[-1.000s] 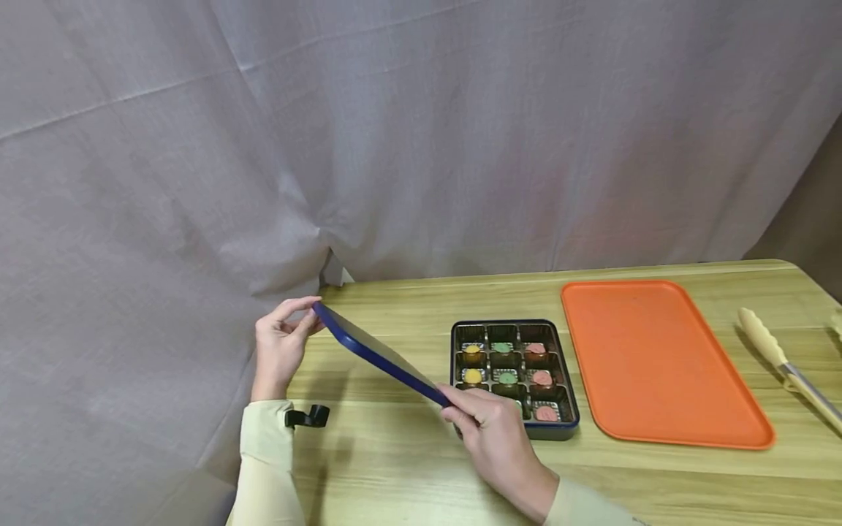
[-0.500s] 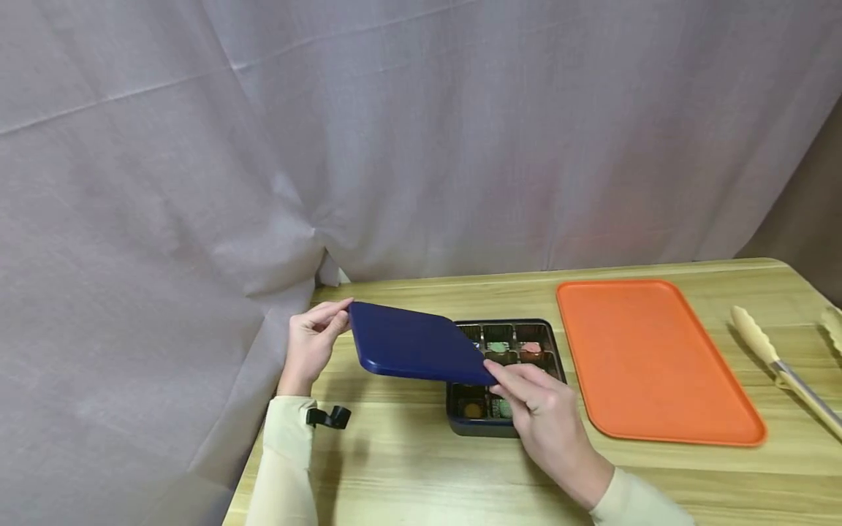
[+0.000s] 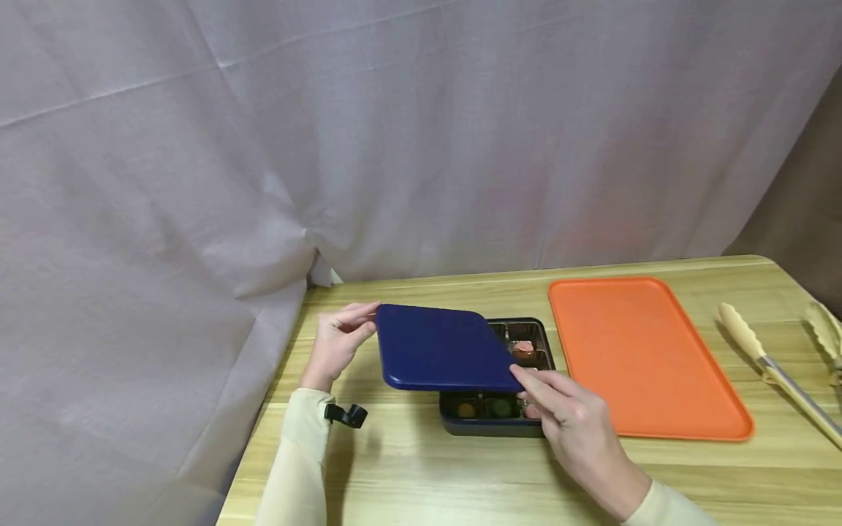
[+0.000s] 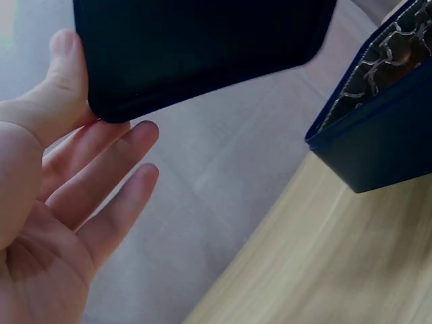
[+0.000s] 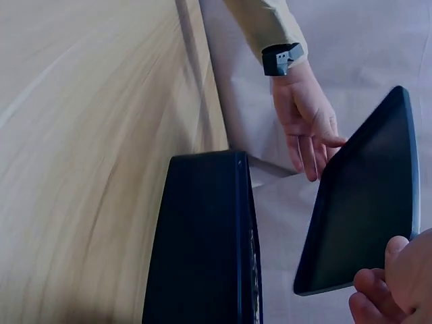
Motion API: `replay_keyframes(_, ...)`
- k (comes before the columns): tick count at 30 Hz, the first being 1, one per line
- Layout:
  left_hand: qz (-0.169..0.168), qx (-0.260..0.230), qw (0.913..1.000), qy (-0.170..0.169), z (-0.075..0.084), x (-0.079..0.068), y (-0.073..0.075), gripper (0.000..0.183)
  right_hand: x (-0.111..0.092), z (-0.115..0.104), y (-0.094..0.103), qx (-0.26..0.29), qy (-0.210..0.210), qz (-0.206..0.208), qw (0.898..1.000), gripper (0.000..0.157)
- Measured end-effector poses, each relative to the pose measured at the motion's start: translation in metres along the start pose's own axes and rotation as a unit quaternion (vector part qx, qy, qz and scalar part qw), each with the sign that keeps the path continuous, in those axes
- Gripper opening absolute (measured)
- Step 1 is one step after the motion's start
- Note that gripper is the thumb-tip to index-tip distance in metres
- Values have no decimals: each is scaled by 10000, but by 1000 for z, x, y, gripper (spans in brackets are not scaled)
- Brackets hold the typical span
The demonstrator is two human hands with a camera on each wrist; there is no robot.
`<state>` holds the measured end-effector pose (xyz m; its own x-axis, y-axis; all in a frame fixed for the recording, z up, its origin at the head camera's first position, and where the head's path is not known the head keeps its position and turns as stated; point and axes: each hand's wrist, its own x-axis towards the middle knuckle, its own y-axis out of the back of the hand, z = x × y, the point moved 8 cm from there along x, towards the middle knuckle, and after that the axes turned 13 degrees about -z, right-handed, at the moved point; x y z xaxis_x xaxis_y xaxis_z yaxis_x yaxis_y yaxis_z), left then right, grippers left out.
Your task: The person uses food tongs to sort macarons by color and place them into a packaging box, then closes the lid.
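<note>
A flat navy-blue lid (image 3: pixel 441 347) hangs tilted above a dark box (image 3: pixel 493 427) on the table, covering much of it in the head view. My left hand (image 3: pixel 334 343) pinches the lid's far left corner between thumb and fingers. At its near right corner, my right hand (image 3: pixel 582 427) pinches the lid. Inside the box is a divided insert with small round pieces; a pink piece (image 3: pixel 524 347) shows at the back right, and others are shaded under the lid. In the right wrist view the lid's hollow underside (image 5: pixel 368 196) faces the box wall (image 5: pixel 199 223), with a gap between.
An orange tray (image 3: pixel 651 358) lies flat on the wooden table (image 3: pixel 408 475), just right of the box. Farther right are tongs (image 3: pixel 776 369) with cream scalloped tips. A grey curtain (image 3: pixel 421 146) hangs behind the table and along its left side.
Both hands have moved right with the lid, bringing it over the box. The lid has turned from nearly edge-on to showing its blue top, and it hides more of the compartments.
</note>
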<state>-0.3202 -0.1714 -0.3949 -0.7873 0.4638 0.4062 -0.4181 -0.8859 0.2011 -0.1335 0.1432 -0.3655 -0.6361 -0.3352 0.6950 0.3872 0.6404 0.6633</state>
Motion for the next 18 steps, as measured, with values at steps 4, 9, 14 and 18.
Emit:
replay_keyframes(4,-384,-214,9990,10,-4,3,-10,61,-4,-2,6,-335,220,336,9986,48)
replay_keyframes(9,-940,-457,9943,214,-12,5,-27,91,-10,-4,10,-343,408,415,9977,46)
replay_keyframes(14,-1496,-263,9879,310,-19,6,-44,111,-18,-6,12,-434,476,338,9973,47)
replay_keyframes(18,-1829,75,9824,376,-25,8,-55,122,-25,-7,14,-523,540,300,9967,45)
